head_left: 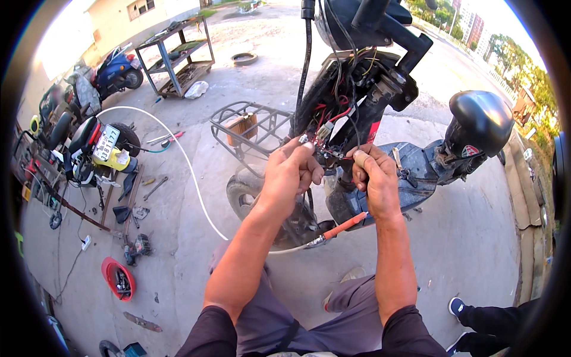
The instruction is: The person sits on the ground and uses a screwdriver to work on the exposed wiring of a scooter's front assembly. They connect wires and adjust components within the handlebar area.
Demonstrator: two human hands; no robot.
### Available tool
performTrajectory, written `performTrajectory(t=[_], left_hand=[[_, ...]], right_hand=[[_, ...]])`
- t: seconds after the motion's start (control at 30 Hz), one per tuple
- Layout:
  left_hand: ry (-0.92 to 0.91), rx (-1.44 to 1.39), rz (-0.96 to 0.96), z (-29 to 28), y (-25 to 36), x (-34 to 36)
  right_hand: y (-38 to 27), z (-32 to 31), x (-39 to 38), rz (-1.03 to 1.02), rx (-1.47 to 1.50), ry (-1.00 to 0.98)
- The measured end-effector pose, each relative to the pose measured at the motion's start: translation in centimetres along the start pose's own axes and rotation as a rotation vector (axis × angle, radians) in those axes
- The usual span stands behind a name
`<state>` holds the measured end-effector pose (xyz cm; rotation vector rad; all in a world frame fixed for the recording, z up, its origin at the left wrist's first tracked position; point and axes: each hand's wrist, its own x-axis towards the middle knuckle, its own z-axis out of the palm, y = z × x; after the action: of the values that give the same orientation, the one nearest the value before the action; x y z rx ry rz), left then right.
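A dark scooter (416,172) stands before me with its front panel off, and a tangle of thin wires (327,146) spills from the opening. My left hand (291,169) is closed at the left of this tangle, thumb and forefinger pinched on a wire end; its other fingers are curled. My right hand (375,172) pinches a thin wire at the right of the tangle. A pale plug connector (325,130) and a thicker red wire (340,114) sit just above, between the hands. The exact wire tips are partly hidden by my fingers.
An orange-handled air tool (345,226) on a white hose (193,166) is below my hands. At left are parked motorcycles (104,146), a tool cart (178,56) and a red bowl-shaped container (108,271) holding metal parts. Another person's legs (493,321) show at lower right.
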<state>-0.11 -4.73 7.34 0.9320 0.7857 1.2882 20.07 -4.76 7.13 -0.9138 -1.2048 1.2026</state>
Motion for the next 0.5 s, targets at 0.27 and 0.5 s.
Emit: performTrajectory(t=[0.27,0.5], left_hand=[[-0.015,-0.274,0.010,-0.3,-1.7,1.0],[-0.048,-0.397,0.020,-0.7,-2.2,0.9]], right_hand=[[-0.8,2.7,0.7,-0.157,-0.409,0.109],[-0.2,5.7,1.8,-0.231,-0.788,0.280]])
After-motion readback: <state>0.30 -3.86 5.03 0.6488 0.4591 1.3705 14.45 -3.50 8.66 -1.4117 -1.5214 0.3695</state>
